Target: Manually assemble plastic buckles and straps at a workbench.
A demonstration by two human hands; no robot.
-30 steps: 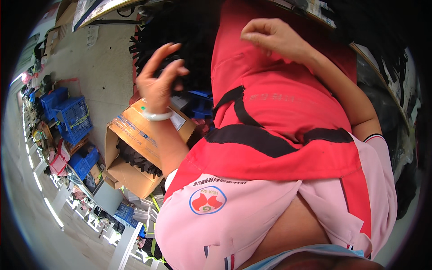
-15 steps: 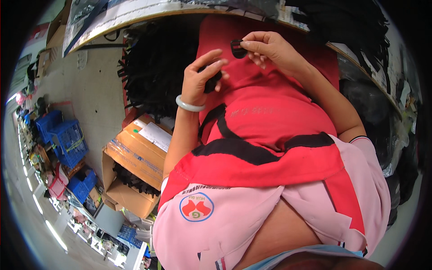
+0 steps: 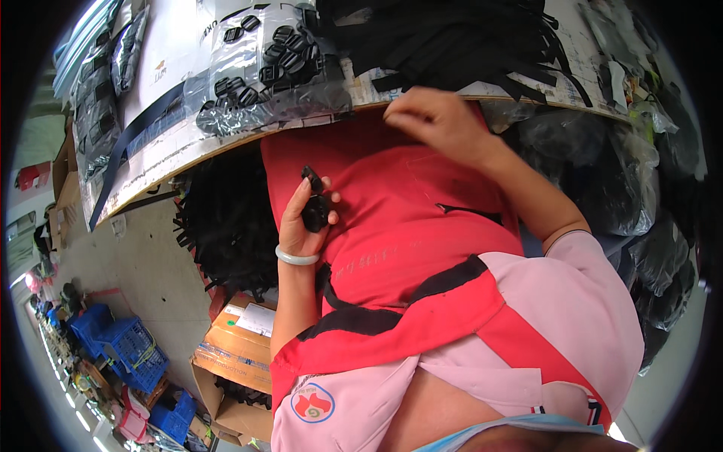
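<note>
My left hand [image 3: 300,226], with a pale bangle at its wrist, is closed around a few small black plastic buckles [image 3: 316,214]. One buckle sticks up between thumb and fingers, and how many lie in the palm cannot be made out. At the table's front edge, my right hand [image 3: 440,124] has its fingers curled into a pinch, close to a pile of black webbing straps [image 3: 452,45]. Whatever those fingertips hold, if anything, is hidden. More black buckles [image 3: 290,56] lie on a clear plastic bag on the table, to the left of the straps.
The table [image 3: 169,162] curves across in front of my red apron [image 3: 422,196]. Under it on the left hangs a mass of black straps [image 3: 218,226]. An open cardboard box [image 3: 233,354] and blue crates [image 3: 132,350] stand on the floor at left; dark plastic-wrapped bundles [image 3: 595,166] at right.
The right hand held a buckle in view; now it is at the table edge with no buckle visible. The left hand has turned, showing its buckles. More of the tabletop shows.
</note>
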